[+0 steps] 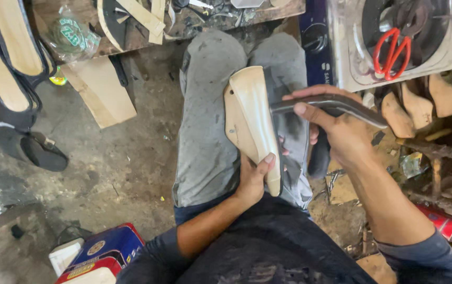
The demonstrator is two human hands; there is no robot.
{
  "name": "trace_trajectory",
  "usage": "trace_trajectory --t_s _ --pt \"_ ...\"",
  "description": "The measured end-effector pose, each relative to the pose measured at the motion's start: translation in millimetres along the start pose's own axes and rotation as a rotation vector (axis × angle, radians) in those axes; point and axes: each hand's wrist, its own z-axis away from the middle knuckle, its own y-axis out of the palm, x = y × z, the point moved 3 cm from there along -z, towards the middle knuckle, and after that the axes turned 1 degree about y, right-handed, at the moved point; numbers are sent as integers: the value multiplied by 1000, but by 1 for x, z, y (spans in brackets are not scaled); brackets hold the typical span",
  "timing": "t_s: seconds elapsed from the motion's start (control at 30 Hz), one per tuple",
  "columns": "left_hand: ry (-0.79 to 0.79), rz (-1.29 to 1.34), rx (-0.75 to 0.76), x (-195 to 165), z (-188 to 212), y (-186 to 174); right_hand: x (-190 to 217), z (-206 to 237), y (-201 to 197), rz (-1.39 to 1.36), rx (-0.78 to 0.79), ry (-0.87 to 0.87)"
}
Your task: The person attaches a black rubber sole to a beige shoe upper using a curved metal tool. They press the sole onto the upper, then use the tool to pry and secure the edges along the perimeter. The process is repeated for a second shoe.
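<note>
— What's lying about, counting from the left?

— At nine o'clock, one black sandal (41, 151) flat on the rough grey concrete floor (115, 168). Above it, towards ten o'clock, tan sole pieces with dark edging (5, 58); I can't count them surely. At eleven, one clear plastic bag (70, 37) on a worn wooden board. Down at seven o'clock, one red and blue box (102, 252).

— And in the middle?

— One cream shoe piece (252, 123), smooth and glossy, long and narrowing, lying over the person's grey-trousered lap (205, 137), dead centre. The trousers are dusty and stained.

— Who holds it?

— The left hand (255, 176), at six o'clock from the piece, is wrapped round its near end, thumb pressed on the cream face, fingers tucked behind it. Closed firmly on it.

— The other hand?

— The right hand (331, 131), at three o'clock from the piece, is clenched round one curved dark metal tool (336, 105), thumb laid along the top. The tool's tip meets the piece's right edge.

— Further right?

— At one o'clock, one pair of red-handled scissors (392, 52) resting on a round black and white appliance (410, 42). Below, at two o'clock, three brown wooden heel-like blocks (420, 105), matt and wedge-shaped.
</note>
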Motion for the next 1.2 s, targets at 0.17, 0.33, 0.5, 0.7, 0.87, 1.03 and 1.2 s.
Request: trace_trajectory --t_s 0.17,0.33,0.5,0.7,0.87,1.03,1.2 --pt "88 -219 65 -39 9 -15 -55 18 -10 -627 245 -5" --pt "-79 -379 298 -105 -36 -37 -107 57 -14 -747 260 45" --pt "12 -545 353 -113 -82 -18 -116 60 -15 -675 119 -67" --pt "-59 -531 328 -107 -96 -12 -98 57 6 -543 10 -72" --pt "-123 -432 335 -106 -108 -16 -64 48 4 -140 -7 -113" --pt "-132 -417 296 -116 -117 -9 -44 31 3 -171 -56 33" --pt "-215 -338 258 -125 -120 -5 -39 25 12 -255 -118 34"
